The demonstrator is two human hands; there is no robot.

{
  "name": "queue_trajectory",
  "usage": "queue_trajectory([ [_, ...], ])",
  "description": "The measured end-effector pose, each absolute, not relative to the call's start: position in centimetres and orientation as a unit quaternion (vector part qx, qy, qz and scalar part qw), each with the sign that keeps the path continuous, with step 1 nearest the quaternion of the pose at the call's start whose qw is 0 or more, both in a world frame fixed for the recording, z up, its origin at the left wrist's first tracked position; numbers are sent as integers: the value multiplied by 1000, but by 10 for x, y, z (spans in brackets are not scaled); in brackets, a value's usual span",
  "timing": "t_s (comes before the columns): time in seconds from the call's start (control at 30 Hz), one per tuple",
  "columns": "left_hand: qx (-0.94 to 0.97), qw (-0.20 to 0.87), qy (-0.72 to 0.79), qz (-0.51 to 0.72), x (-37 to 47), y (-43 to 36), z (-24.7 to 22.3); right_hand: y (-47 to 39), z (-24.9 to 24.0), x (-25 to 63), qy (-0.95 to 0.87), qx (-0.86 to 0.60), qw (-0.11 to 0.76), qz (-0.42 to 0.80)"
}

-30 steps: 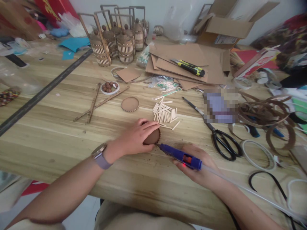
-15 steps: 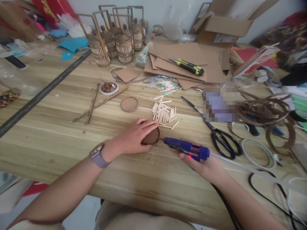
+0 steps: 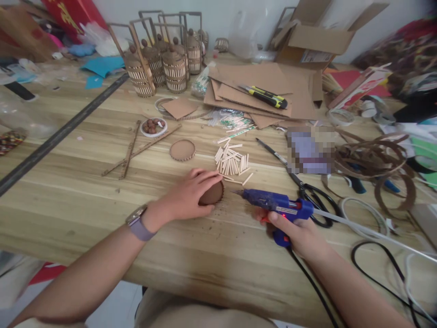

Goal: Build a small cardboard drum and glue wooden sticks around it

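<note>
Scissors (image 3: 295, 179) apparently behind the glue gun (image 3: 268, 199)

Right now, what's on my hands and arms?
Your left hand is bare, with a watch on that wrist: round-edged face, greyish-purple strap. Your right hand and forearm show no watch, glove or sleeve. The left forearm is bare too, with pale fabric at its lower end.

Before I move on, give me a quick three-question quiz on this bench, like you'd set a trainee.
1. True or false: the glue gun in the right hand has its tip touching the cardboard disc under the left hand.
2. What fills the white dish? a) paper clips b) brown balls c) buttons
3. Fill in: the scissors lie to the ____ of the short sticks.
Key: 1 false; 2 b; 3 right.
</note>
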State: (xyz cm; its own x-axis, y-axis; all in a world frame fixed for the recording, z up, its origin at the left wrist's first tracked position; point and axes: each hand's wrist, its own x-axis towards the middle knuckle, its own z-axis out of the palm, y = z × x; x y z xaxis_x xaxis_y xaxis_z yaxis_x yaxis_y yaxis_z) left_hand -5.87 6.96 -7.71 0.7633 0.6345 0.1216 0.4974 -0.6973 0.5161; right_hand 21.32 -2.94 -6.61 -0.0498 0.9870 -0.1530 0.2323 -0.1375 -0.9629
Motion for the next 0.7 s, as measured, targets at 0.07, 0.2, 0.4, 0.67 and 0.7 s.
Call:
queue_trajectory([
  [0.07, 917, 211, 300, 159, -59, 70, -77, -29, -64, 210, -526, -580, 385, 488],
  [0.2, 880, 173, 313, 312, -54, 57, -56, -31, -58, 206, -515, -620, 366, 465],
  [0.4, 687, 575, 344, 281, -24, -18, -3, -33, -55, 204, -529, -679, 369, 350],
  [0.67, 236, 929, 204, 200, 63, -64, -20, -29, -63, 201, -632, -650, 372, 197],
  [0.7, 214, 933, 199, 209, 70, -64, -19, -30, -64, 201, -642, -636, 384, 191],
])
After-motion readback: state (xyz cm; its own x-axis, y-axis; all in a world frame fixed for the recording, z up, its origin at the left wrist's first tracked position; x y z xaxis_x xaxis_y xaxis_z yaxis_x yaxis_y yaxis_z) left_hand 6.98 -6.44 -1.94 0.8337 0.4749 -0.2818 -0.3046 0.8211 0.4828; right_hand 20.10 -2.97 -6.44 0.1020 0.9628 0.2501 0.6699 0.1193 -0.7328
